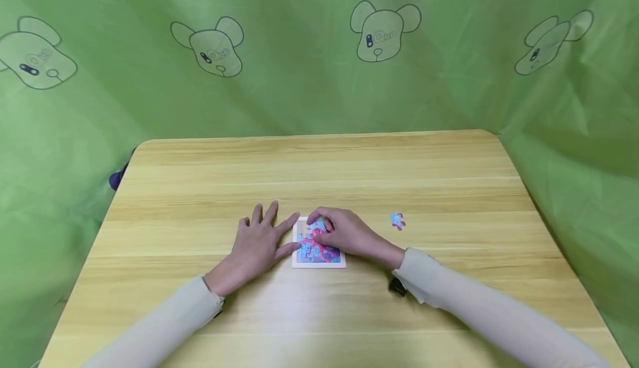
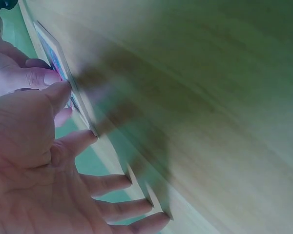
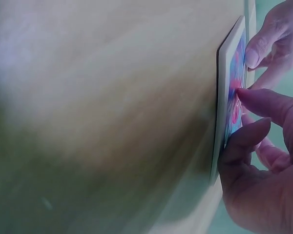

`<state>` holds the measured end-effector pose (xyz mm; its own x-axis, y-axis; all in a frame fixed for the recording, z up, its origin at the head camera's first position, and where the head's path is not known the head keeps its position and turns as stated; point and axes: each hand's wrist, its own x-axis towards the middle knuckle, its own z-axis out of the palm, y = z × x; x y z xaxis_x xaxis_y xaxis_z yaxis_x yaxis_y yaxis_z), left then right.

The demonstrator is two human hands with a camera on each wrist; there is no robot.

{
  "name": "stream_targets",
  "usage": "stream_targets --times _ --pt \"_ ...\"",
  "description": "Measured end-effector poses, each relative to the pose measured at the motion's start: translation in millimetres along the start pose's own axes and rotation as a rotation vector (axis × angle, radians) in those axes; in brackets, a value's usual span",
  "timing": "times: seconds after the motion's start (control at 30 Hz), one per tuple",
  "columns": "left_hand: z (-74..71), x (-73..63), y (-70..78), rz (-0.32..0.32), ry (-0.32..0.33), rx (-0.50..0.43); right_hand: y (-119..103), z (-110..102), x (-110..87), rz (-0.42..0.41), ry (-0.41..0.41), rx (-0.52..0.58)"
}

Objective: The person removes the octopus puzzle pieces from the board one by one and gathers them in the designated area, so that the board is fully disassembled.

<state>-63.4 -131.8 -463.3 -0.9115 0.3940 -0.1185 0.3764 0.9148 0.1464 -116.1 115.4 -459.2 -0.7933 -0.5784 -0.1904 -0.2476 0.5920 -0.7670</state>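
A green curtain (image 1: 299,96) printed with outlined animal heads stood behind and beside the wood-grain surface (image 1: 199,185). The left hand's (image 1: 257,246) grip was spread, thumb and index finger at the frame's left side. The right hand's (image 1: 349,232) grip curved over the pieces, touching them (whether it pinched one, I couldn't tell) and hiding part of the picture. The framed puzzle (image 1: 319,265) lay flat between both hands; one loose piece (image 1: 397,221) lay apart, to the right.

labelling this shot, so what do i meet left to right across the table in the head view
Left hand, puzzle tray, loose puzzle piece; the right hand is left out, overlapping the puzzle tray.
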Motion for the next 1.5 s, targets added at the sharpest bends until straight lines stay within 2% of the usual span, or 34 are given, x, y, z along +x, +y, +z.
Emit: stream_targets --times 0.23,0.47,0.7,0.87,1.0,1.23,1.5 --pt "0.0 -0.9 1.0 -0.004 -0.003 -0.005 0.4 -3.3 -2.5 0.072 0.039 0.029" --pt "-0.6 -1.1 1.0 -0.006 0.000 0.008 2.7 -5.0 -2.2 0.026 0.063 0.012" --pt "1.4 -0.6 0.5 0.003 0.027 0.015 4.2 -4.1 -4.9 0.015 0.088 0.013" --pt "0.9 -0.8 0.6 -0.004 0.014 0.003 3.5 -3.9 -6.4 -0.010 0.104 0.014" --pt "-0.2 -1.4 1.2 -0.008 0.007 -0.001 3.2 -2.9 -7.3 -0.006 0.100 0.035" --pt "-2.3 -2.0 2.6 -0.009 0.037 -0.010 1.0 -3.1 -8.0 -0.010 0.095 0.078" --pt "-0.1 -2.2 2.1 -0.010 0.030 -0.001 1.1 -2.5 -8.5 0.014 0.090 0.096"
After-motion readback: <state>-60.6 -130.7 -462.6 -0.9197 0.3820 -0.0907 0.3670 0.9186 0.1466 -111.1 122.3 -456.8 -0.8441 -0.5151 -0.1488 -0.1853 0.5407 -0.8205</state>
